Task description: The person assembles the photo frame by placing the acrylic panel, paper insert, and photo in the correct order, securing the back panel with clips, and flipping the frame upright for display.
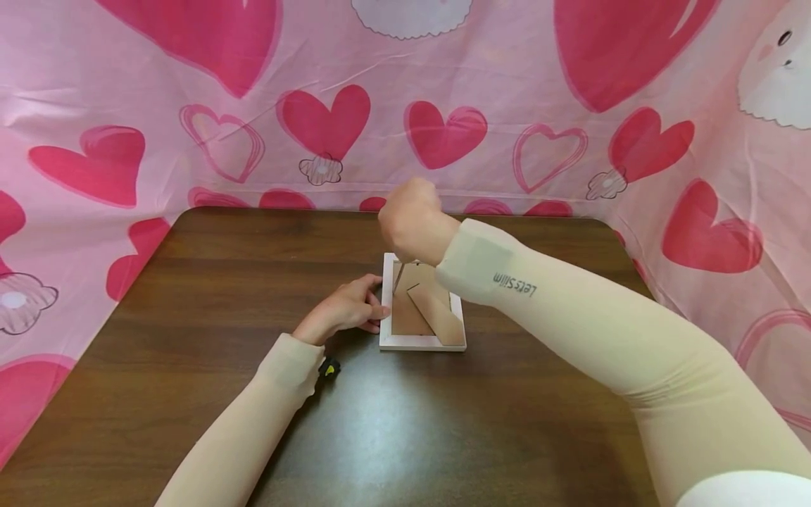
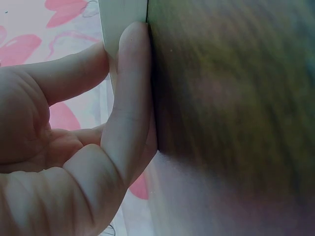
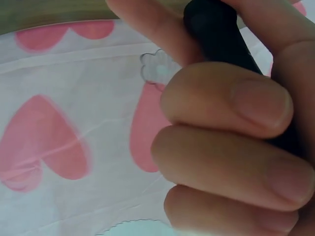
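Observation:
A white picture frame [image 1: 386, 343] lies face down on the table, its brown backing board and stand leg [image 1: 437, 310] showing. My left hand [image 1: 345, 304] holds the frame's left side; in the left wrist view, the thumb meets one face and a finger [image 2: 133, 83] lies along the edge. Above the frame's far end, my right hand [image 1: 410, 218] grips a screwdriver by its black handle [image 3: 216, 37], fingers curled round it. The thin shaft [image 1: 398, 277] points down to the backing near the upper left inner edge. The right hand and sleeve cover the frame's upper right part.
The brown wooden table [image 1: 253, 246] reaches back to a pink heart-print cloth [image 1: 386, 70] hung around it. A small black object with a yellow-green mark [image 1: 329, 367] shows beside the left cuff.

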### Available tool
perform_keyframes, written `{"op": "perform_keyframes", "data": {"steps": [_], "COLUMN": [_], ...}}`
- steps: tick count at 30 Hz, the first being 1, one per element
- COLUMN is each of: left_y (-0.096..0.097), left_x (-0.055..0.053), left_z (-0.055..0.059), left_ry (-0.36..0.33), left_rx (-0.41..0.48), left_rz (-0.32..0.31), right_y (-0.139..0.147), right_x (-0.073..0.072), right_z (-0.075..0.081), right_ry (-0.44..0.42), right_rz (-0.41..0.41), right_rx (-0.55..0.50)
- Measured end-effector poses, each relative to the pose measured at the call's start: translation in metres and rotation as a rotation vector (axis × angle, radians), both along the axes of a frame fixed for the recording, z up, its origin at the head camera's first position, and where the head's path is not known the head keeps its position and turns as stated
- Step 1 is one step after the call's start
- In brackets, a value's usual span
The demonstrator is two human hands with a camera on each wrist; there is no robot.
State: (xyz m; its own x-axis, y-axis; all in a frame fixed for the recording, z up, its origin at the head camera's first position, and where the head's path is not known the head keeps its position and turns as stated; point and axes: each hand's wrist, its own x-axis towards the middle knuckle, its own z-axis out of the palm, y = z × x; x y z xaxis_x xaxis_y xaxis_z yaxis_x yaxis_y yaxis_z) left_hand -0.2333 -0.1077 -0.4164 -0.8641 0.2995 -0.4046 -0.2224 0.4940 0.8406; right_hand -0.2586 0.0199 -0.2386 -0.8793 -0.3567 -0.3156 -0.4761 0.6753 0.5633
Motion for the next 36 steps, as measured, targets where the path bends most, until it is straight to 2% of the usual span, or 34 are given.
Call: {"op": "perform_keyframes", "data": {"steps": [7, 10, 14, 19, 24, 36], "left_y": [0.001, 0.001, 0.001, 0.001, 0.002, 0.0], "left_x": [0.0, 0.0, 0.001, 0.001, 0.002, 0.0], "left_z": [-0.001, -0.002, -0.002, -0.003, -0.005, -0.003], "left_ry": [0.007, 0.008, 0.013, 0.02, 0.004, 0.015], "left_rx": [0.005, 0.02, 0.017, 0.062, 0.073, 0.023], "left_rz": [-0.001, -0.004, -0.004, 0.004, 0.016, 0.012], "right_y": [0.028, 0.039, 0.046, 0.042, 0.035, 0.02], "right_x": [-0.02, -0.025, -0.023, -0.018, -0.015, -0.008], "right_z": [0.0, 0.002, 0.008, 0.013, 0.006, 0.001], "right_ry": [-0.088, -0.094, -0.088, -0.08, -0.079, -0.019], "right_rz": [-0.075, -0.069, -0.031, 0.008, 0.048, 0.055], "right_rx": [-0.069, -0.074, -0.077, -0.089, -0.068, -0.057]}}
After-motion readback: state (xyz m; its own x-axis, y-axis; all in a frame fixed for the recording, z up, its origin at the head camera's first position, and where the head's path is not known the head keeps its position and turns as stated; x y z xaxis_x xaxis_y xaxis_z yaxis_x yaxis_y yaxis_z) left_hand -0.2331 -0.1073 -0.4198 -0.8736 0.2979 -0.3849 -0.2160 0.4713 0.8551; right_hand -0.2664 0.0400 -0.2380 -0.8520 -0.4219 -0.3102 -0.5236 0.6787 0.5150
